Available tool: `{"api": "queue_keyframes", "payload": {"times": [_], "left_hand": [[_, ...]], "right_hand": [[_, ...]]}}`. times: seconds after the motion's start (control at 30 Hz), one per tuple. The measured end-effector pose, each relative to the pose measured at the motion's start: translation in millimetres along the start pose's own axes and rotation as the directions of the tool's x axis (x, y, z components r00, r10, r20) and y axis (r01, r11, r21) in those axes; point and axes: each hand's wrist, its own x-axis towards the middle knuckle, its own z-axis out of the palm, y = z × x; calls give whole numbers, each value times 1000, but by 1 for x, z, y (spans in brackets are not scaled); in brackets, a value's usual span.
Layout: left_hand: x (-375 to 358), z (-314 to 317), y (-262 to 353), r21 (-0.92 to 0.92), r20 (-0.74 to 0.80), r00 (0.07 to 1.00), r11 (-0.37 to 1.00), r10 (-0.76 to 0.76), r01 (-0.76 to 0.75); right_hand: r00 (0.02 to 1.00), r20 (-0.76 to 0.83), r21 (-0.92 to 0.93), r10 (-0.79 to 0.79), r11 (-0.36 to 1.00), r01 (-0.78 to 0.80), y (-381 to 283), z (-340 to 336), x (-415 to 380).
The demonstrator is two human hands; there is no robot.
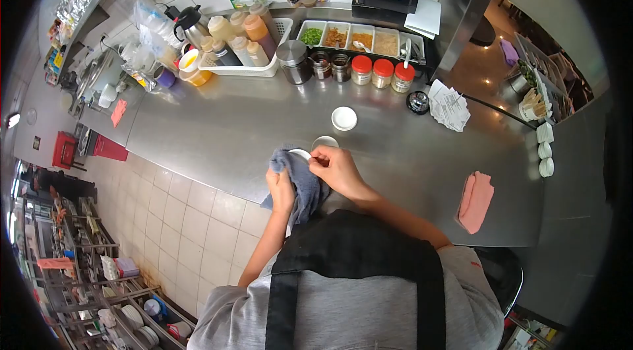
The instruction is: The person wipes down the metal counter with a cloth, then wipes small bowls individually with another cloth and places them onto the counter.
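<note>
A blue-grey cloth (304, 186) is bunched in my left hand (281, 190), which is closed on it. Folded partly inside the cloth is a small white bowl (301, 153), only its upper part showing. My right hand (339, 170) is closed in a pinch at this bowl's right edge; the fingertips partly hide the contact. Just beyond my right fingers, a second white bowl (326, 142) rests on the steel counter (231, 126), partly covered by the hand. Farther back stands a third small white bowl (344, 118).
Along the back are a white basket of squeeze bottles (254, 71), a steel canister (294, 63), red-lidded jars (382, 73) and a topping tray (359, 38). To the right are a call bell (418, 102), paper slips (450, 106) and a folded pink cloth (475, 201).
</note>
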Motion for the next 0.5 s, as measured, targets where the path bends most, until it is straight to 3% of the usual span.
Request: {"api": "queue_keyframes", "payload": {"times": [0.1, 0.23, 0.43, 0.5], "left_hand": [[-2, 17, 31, 0, 97, 982, 987, 162, -163], [13, 3, 24, 386, 241, 928, 849, 286, -361], [13, -2, 14, 576, 150, 942, 748, 299, -329], [9, 3, 21, 517, 105, 950, 800, 295, -306]], "right_hand": [[995, 21, -18, -102, 995, 102, 8, -3, 4], [960, 70, -208, -272, 937, 281, -4, -9, 4], [931, 104, -180, -350, 914, 364, -25, -19, 10], [928, 110, -128, -357, 920, 369, -28, -20, 11]]}}
